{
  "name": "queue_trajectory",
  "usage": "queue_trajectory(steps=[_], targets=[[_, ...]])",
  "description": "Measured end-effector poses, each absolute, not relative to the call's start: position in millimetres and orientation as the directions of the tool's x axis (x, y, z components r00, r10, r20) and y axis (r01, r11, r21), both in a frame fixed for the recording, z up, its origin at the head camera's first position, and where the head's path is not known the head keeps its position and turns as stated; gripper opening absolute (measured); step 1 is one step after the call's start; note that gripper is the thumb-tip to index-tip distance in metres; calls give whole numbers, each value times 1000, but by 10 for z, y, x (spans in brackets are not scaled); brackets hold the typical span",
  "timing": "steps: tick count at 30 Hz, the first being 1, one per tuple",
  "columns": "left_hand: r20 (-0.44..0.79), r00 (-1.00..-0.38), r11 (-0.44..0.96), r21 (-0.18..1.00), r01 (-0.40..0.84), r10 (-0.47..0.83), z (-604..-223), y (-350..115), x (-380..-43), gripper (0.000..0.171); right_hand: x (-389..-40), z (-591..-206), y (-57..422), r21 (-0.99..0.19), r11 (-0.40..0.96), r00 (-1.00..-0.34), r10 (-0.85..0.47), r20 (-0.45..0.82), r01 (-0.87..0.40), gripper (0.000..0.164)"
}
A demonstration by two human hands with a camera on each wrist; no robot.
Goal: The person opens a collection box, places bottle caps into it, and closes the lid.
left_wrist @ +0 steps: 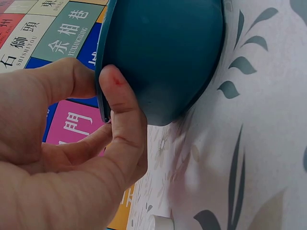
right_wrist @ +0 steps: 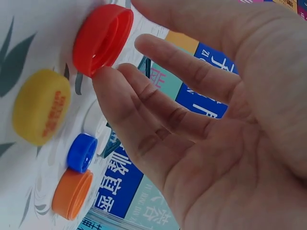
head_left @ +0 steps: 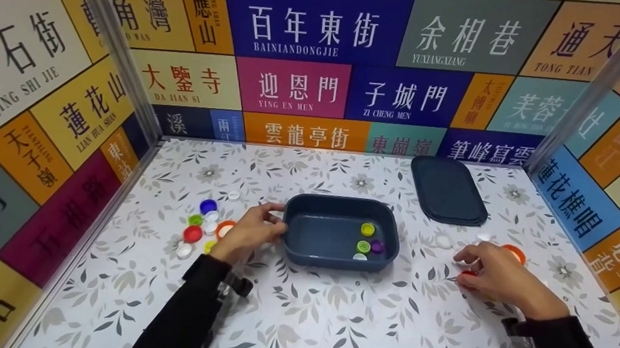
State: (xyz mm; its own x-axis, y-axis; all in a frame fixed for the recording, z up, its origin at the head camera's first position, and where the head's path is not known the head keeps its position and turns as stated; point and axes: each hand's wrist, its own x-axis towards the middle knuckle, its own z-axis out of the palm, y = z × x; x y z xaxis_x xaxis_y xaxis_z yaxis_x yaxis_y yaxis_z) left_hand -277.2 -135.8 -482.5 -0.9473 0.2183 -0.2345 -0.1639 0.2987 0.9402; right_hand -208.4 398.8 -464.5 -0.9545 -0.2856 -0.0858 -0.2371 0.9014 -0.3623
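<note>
My left hand grips the left end of a dark blue plastic box, fingers and thumb about its rim. The left wrist view shows that box wall close up, with fingertips on both sides of the rim. Inside the box lie several caps, among them a yellow cap, a green cap and a purple cap. My right hand is low over the table at the right, a fingertip right at the edge of a red cap. That cap's open side faces up.
Near the right hand lie a yellow cap, a blue cap and an orange cap. A dark blue lid rests behind. Left of the box are more caps, including a red cap and a blue cap. Printed panels enclose the table.
</note>
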Motion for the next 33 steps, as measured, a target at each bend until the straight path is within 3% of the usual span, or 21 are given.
queue_trajectory(steps=[9, 16, 26, 33], targets=[[-206, -949, 293, 947, -132, 239, -4846, -1356, -2778, 66, -2101, -4756, 3882, -351, 909, -968, -251, -31, -224, 8], [-206, -949, 310, 942, -127, 237, -4842, -1360, -2778, 64, -2163, -4805, 3834, -320, 918, -971, -235, 38, -234, 15], [-221, -947, 303, 942, -145, 235, -4850, -1360, -2785, 65, -2162, -4750, 3721, -307, 918, -967, -227, 115, -252, 5], [-233, -945, 302, 940, -158, 230, -4835, -1358, -2783, 66, -2202, -4631, 3490, -379, 853, -922, -261, 287, -359, 8]])
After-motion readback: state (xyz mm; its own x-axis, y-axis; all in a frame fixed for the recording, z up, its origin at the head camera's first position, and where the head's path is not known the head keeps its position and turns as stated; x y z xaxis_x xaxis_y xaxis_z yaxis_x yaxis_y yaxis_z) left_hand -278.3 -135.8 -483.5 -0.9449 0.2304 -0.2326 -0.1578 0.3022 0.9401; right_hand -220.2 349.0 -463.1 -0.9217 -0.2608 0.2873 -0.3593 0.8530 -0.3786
